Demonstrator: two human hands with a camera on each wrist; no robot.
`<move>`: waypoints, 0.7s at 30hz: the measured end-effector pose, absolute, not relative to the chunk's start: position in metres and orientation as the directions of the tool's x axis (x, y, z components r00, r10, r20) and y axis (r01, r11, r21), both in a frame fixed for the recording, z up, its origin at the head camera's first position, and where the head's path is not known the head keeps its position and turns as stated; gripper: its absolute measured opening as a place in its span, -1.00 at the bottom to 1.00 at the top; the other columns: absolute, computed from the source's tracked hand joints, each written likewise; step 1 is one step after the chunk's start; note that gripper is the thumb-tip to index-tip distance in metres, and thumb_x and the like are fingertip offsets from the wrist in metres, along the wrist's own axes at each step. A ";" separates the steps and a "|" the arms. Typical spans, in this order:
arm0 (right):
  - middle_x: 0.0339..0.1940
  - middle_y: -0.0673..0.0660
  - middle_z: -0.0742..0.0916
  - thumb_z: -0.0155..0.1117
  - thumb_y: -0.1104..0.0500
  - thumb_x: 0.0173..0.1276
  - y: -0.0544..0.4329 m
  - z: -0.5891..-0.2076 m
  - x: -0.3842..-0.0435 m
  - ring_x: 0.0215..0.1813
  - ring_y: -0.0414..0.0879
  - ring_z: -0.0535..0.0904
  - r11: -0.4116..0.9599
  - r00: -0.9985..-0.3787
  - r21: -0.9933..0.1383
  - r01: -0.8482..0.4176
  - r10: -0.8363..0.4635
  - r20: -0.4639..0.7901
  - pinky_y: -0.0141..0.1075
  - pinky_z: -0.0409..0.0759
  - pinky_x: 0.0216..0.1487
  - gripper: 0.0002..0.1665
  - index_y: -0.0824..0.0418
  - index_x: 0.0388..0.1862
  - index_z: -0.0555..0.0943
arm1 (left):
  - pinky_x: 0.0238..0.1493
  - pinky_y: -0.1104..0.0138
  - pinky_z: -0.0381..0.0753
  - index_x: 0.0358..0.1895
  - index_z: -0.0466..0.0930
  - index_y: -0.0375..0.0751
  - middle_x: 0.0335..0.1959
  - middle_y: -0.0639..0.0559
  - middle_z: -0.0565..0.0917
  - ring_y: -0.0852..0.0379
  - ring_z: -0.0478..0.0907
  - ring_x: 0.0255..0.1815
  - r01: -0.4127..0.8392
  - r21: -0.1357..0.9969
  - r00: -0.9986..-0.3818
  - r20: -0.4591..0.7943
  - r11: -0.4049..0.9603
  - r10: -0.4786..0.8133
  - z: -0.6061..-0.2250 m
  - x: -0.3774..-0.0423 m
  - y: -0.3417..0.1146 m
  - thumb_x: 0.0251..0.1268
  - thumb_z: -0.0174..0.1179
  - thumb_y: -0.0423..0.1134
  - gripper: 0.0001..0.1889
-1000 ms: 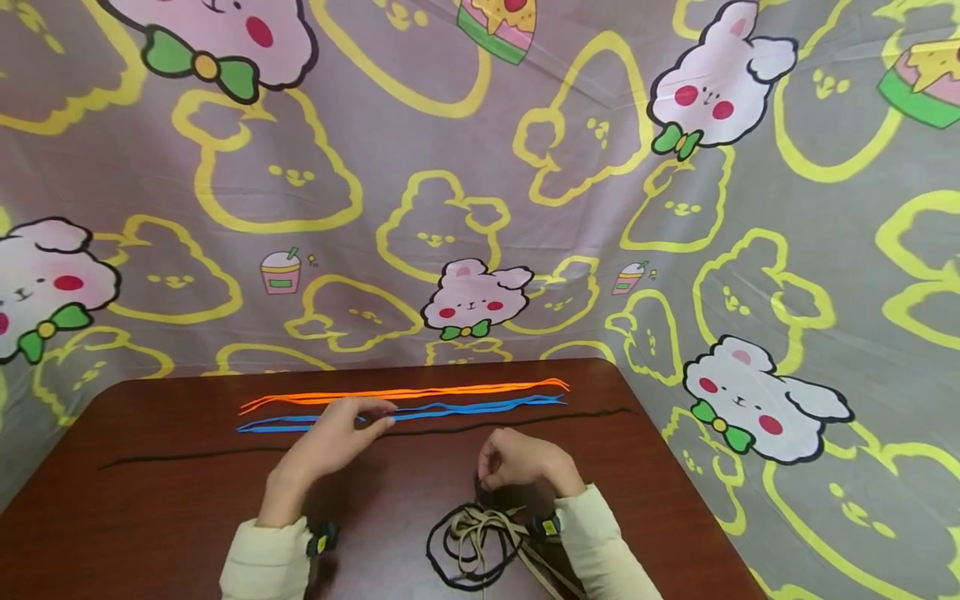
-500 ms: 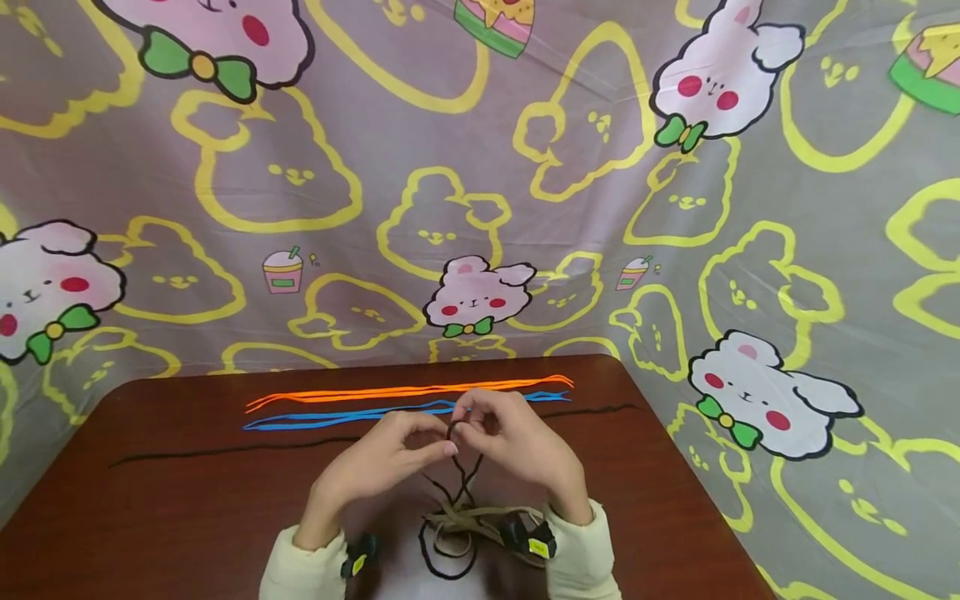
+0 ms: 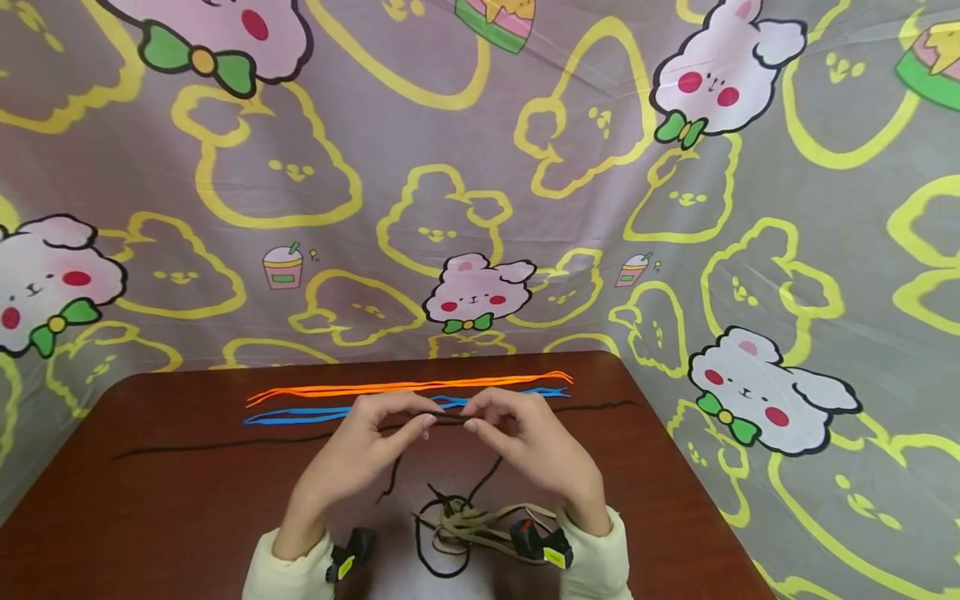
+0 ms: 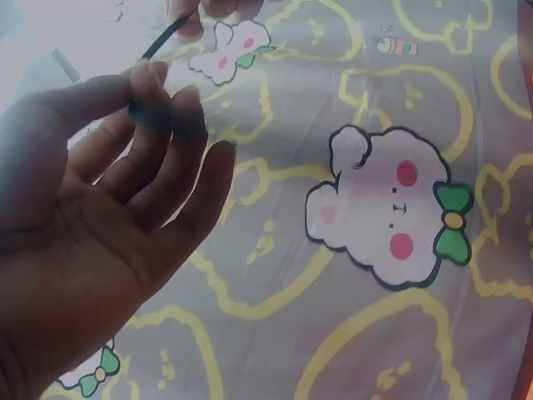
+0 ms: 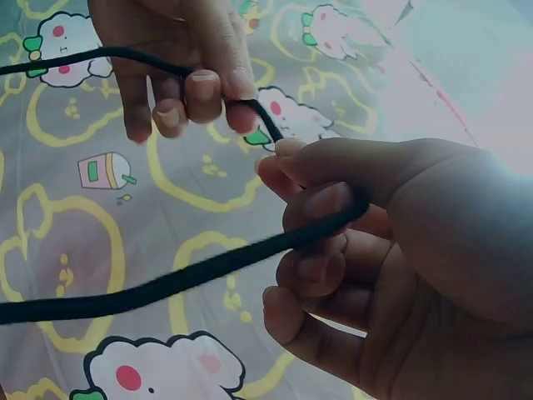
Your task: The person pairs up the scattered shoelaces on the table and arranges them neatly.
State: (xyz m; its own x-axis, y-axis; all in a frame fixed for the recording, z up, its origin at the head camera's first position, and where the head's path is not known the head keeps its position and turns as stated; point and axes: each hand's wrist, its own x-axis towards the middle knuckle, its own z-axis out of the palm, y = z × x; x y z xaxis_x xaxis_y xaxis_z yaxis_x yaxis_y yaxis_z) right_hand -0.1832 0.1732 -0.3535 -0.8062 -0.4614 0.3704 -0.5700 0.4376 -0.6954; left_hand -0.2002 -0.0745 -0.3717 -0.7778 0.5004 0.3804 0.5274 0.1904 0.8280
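Note:
A black shoelace point(image 3: 448, 419) is stretched in a short span between my two hands above the table. My left hand point(image 3: 356, 446) pinches it between thumb and fingers, and my right hand point(image 3: 547, 454) pinches it a little to the right. One loose end hangs below the left hand; the other side runs down from the right hand toward a tangle of tan laces point(image 3: 480, 527) with black lace among them. In the right wrist view the black lace point(image 5: 166, 283) passes across the right hand's fingers. Only a short piece of lace point(image 4: 166, 37) shows in the left wrist view.
Behind the hands lie orange laces point(image 3: 420, 386) and blue laces point(image 3: 300, 415), laid lengthwise. Another black lace point(image 3: 225, 446) stretches across the brown table point(image 3: 172, 517), partly hidden by the hands. A patterned cloth point(image 3: 360, 208) hangs behind and to the right.
The right hand has lifted black lace from the tangle, and the left hand has come in to take hold of it. Since half a second ago, the hands have drawn slightly apart, stretching the lace.

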 end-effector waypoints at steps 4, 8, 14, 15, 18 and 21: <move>-0.61 -0.13 0.60 0.34 0.12 0.47 0.175 -0.352 -0.183 -0.54 -0.32 0.40 0.443 -0.800 -0.685 -0.579 -0.471 0.372 -0.37 0.43 -0.45 -0.94 -0.01 -0.13 0.71 | -0.18 0.30 0.67 -0.05 0.77 0.02 -0.14 0.13 0.78 0.22 0.71 -0.24 0.578 0.790 -0.773 0.447 0.206 0.450 -0.370 -0.201 -0.081 0.44 0.26 -0.30 -0.83; -0.64 -0.13 0.60 0.37 0.12 0.44 0.176 -0.351 -0.184 -0.57 -0.33 0.37 0.443 -0.799 -0.684 -0.580 -0.474 0.371 -0.40 0.41 -0.47 -0.93 -0.04 -0.15 0.72 | -0.22 0.32 0.65 -0.11 0.77 0.00 -0.22 0.12 0.77 0.21 0.68 -0.29 0.614 0.743 -0.770 0.493 0.265 0.404 -0.368 -0.202 -0.087 0.38 0.31 -0.34 -0.85; -0.61 -0.15 0.60 0.39 0.17 0.42 0.180 -0.352 -0.184 -0.57 -0.34 0.32 0.434 -0.794 -0.679 -0.592 -0.461 0.397 -0.41 0.37 -0.49 -0.92 -0.01 -0.17 0.74 | -0.11 0.39 0.63 -0.06 0.75 -0.02 -0.18 0.20 0.75 0.22 0.68 -0.16 0.616 0.700 -0.788 0.542 0.361 0.293 -0.367 -0.203 -0.101 0.41 0.28 -0.36 -0.83; -0.60 -0.16 0.61 0.39 0.17 0.42 0.181 -0.352 -0.184 -0.56 -0.34 0.33 0.434 -0.797 -0.682 -0.589 -0.455 0.399 -0.41 0.38 -0.49 -0.92 -0.01 -0.17 0.74 | -0.06 0.42 0.60 -0.06 0.75 -0.03 -0.16 0.18 0.75 0.23 0.68 -0.14 0.621 0.690 -0.784 0.558 0.373 0.273 -0.368 -0.203 -0.103 0.41 0.27 -0.37 -0.82; -0.53 -0.17 0.65 0.38 0.15 0.43 0.183 -0.352 -0.182 -0.54 -0.31 0.40 0.437 -0.814 -0.700 -0.565 -0.434 0.386 -0.38 0.42 -0.48 -0.94 -0.01 -0.17 0.74 | -0.10 0.49 0.55 -0.05 0.75 -0.04 -0.16 0.14 0.76 0.23 0.68 -0.16 0.619 0.684 -0.781 0.587 0.386 0.213 -0.368 -0.204 -0.110 0.41 0.26 -0.40 -0.80; -0.47 -0.16 0.69 0.37 0.12 0.43 0.185 -0.351 -0.182 -0.52 -0.28 0.45 0.446 -0.826 -0.707 -0.549 -0.421 0.375 -0.36 0.45 -0.46 -0.94 0.01 -0.16 0.75 | -0.14 0.52 0.51 -0.04 0.76 -0.06 -0.17 0.09 0.77 0.26 0.65 -0.20 0.624 0.682 -0.770 0.621 0.380 0.149 -0.368 -0.205 -0.116 0.39 0.27 -0.43 -0.78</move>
State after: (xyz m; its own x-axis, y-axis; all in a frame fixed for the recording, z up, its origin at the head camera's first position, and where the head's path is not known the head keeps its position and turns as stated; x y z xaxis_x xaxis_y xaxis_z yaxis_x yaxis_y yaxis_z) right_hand -0.1816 0.1850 -0.3511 -0.8256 -0.4214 0.3752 -0.5488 0.4456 -0.7073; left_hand -0.2045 -0.1164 -0.3681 -0.7695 0.1487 0.6210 0.6242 0.3802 0.6825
